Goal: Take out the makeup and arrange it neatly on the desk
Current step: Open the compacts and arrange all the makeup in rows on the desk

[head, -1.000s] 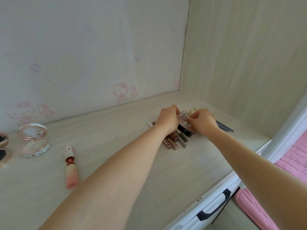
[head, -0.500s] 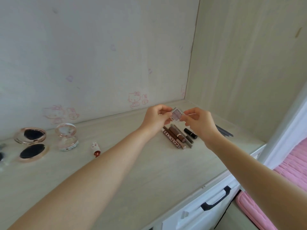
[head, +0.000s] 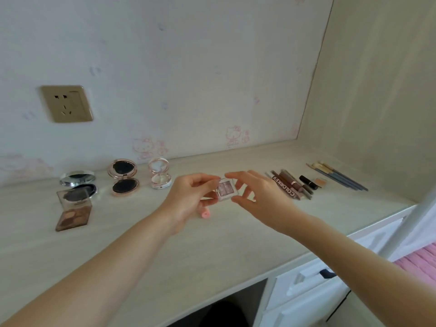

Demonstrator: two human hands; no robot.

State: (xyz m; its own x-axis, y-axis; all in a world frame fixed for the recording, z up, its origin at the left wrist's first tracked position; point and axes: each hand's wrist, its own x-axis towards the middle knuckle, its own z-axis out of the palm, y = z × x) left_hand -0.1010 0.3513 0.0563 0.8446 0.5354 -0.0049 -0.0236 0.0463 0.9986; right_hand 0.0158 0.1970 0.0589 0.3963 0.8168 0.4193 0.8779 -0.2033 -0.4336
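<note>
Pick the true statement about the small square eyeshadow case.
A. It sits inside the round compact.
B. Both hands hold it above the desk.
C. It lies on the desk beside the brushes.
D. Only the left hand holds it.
B: the eyeshadow case is pinched between the left hand and the right hand, up off the desk.
</note>
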